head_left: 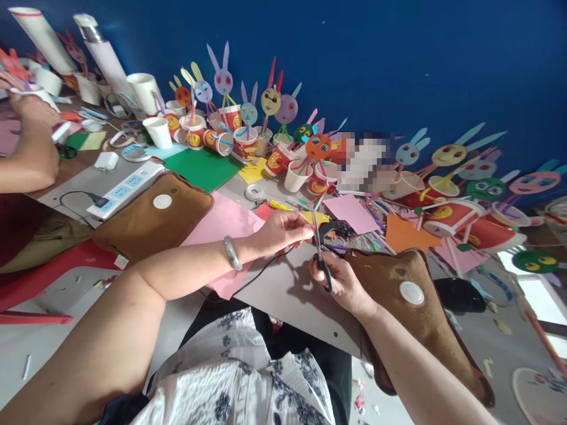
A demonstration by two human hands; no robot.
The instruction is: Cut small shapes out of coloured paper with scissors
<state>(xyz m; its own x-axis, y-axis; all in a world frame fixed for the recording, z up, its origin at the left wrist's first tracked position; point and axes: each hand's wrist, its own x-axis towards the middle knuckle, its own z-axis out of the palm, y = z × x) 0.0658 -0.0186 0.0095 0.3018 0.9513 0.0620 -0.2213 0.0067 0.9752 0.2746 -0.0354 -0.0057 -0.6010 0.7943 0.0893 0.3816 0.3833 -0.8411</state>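
My right hand [339, 283] grips a pair of scissors [323, 268] by the dark handle, blades pointing up and away from me. Close beside the blades, my left hand [287, 230] has thumb and fingers pinched together. Whatever lies in that pinch is too small to make out. A bangle circles my left wrist. Under my left forearm is a sheet of pink paper [225, 236] on the grey table. Just beyond the scissors are a black object [332, 227] and a smaller pink sheet [352, 213].
Paper cups [297, 176] with rabbit-eared paper faces line the blue wall. Brown cushions lie left [146, 218] and right [390, 295]. A power strip [128, 189], green paper [201, 168], tape roll [254, 192] and orange paper [410, 233] are around. Another person's arm [33, 141] works at left.
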